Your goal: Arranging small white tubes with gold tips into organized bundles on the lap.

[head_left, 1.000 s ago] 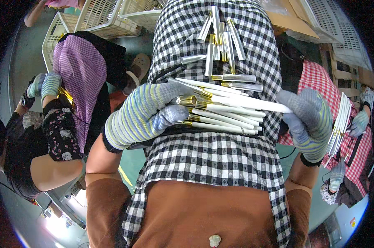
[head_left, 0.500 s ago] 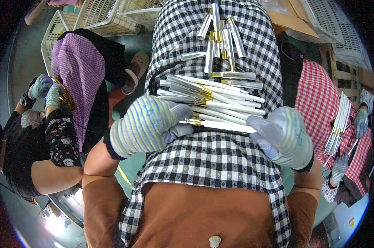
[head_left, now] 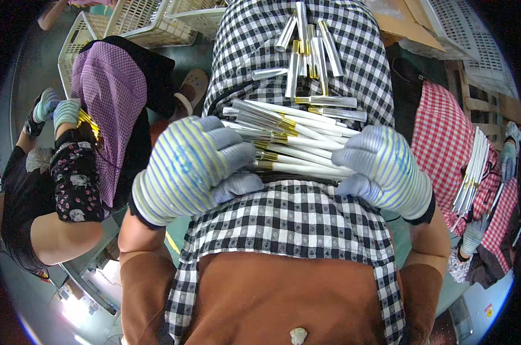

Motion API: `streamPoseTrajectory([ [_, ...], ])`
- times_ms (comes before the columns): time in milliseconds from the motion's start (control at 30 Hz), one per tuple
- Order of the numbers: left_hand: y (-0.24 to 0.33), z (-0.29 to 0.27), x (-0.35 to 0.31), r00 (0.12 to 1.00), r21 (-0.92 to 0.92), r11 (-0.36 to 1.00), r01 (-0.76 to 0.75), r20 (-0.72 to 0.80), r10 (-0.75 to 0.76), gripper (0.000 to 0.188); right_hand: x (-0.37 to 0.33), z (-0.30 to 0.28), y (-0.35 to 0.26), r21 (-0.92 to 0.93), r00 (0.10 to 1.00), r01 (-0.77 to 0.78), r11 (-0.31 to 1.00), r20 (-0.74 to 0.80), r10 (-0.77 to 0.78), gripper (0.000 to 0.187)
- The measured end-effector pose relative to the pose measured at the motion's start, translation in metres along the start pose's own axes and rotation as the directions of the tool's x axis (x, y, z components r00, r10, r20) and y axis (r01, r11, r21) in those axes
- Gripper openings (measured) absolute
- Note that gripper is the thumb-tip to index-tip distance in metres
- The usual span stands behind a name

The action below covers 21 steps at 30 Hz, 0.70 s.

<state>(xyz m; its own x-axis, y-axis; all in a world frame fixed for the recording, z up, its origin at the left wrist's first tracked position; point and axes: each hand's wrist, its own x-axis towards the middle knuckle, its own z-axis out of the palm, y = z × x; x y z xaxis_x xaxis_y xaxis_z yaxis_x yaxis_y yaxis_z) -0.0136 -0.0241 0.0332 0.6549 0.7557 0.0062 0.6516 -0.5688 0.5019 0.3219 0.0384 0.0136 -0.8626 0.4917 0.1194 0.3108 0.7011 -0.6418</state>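
A bundle of slim white-handled brushes (head_left: 312, 159) with gold collars lies crosswise on my lap. Clear, silvery sleeves (head_left: 257, 119) cover their left ends. My left hand (head_left: 200, 167), in a striped glove with grey fingertips, closes over the nearer sleeved ends, its thumb along the near edge. At the opposite side, my right hand (head_left: 384, 172), gloved alike, cups the white handle tips with its thumb below. Both hands hide the ends they cover. Further up the lap lie several loose clear sleeves with gold collars (head_left: 306, 57); whether they hold anything is unclear.
My black-and-white checked apron (head_left: 295, 224) carries everything. To the left, a co-worker's gloved hands (head_left: 56, 112) hold gold-ended pieces. At right, another person has white sticks (head_left: 470, 172) on a red checked apron. Plastic crates (head_left: 139, 23) and a cardboard box (head_left: 407, 26) stand ahead.
The nearest brush, held between both hands before, now lies against the bundle. My right hand has shifted slightly left and up over the handle tips; my left fingers have straightened over the sleeves.
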Motion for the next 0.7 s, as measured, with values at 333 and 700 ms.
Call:
streamPoseTrajectory([
  [333, -0.030, 0.027, 0.030, 0.975, 0.140, 0.990, 0.029, -0.223, 0.003, 0.049, 0.026, 0.027, 0.025, -0.497, 0.999, -0.035, 0.867, -0.028, 0.025, 0.028],
  [700, -0.032, 0.025, 0.017, 0.995, 0.050, 0.997, 0.060, -0.086, -0.055, 0.025, 0.061, 0.039, 0.024, -0.537, 0.998, 0.000, 0.843, 0.059, 0.037, 0.033],
])
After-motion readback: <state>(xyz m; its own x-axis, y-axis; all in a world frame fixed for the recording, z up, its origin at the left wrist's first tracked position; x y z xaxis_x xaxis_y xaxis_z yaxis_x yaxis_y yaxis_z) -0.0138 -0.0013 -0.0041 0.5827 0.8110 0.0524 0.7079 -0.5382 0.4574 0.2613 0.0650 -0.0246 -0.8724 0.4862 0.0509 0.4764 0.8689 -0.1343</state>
